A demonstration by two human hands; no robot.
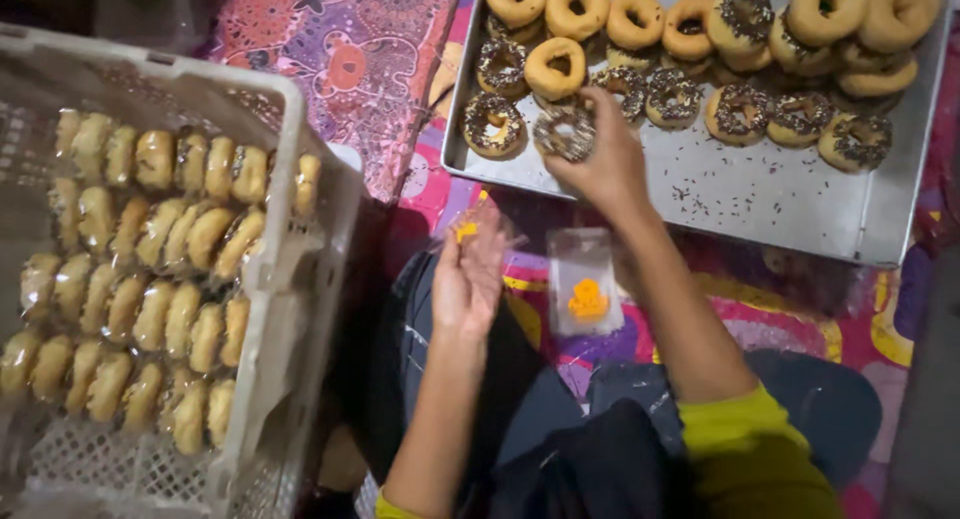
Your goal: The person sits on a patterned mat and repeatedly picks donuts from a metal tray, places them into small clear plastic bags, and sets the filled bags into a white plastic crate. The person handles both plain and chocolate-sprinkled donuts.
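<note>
My right hand point(603, 161) reaches over the near edge of a metal tray point(790, 207) and grips a chocolate-sprinkled doughnut point(563, 136). My left hand point(467, 275) is lower, holding a small clear plastic bag point(474, 226) with an orange mark. A stack of the same clear bags point(584, 282) lies on the patterned cloth between my arms. The tray holds several plain and sprinkled doughnuts point(741, 114) along its far side.
A white plastic crate point(287, 179) on the left is filled with rows of bagged doughnuts point(150, 279). A colourful patterned cloth point(350, 59) covers the floor. My dark-trousered knees point(600, 429) are below.
</note>
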